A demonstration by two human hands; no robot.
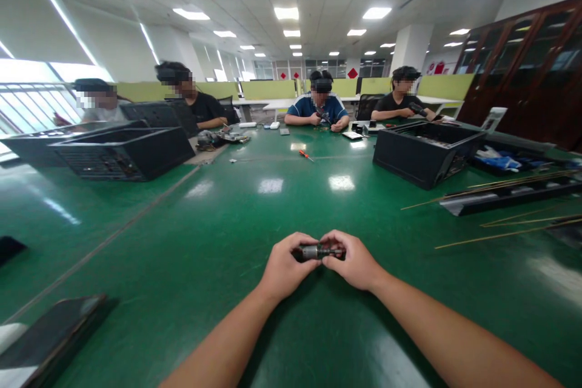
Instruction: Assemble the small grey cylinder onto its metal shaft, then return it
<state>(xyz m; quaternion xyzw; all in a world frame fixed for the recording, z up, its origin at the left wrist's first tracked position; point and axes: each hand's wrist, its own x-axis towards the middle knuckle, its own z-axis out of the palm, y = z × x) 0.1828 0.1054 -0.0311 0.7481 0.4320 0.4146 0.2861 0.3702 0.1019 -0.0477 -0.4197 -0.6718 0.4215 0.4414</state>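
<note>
Between both hands lies a small silver cylinder with a darker, thinner shaft-like part (311, 252), looking like a small motor; it is held level just above or on the green table (218, 236). My left hand (287, 264) wraps its thumb and fingers round the silver left end. My right hand (354, 260) closes round the thinner right end, thumb in front and fingers behind. The fingertips hide both ends of the piece. Whether it touches the table I cannot tell.
A black computer case (422, 154) stands right, another black case (122, 154) left. An orange screwdriver (305, 155) lies ahead. Thin brass-coloured rods (491, 236) jut in from the right. A dark flat panel (54, 333) lies near left. Several co-workers sit across the table.
</note>
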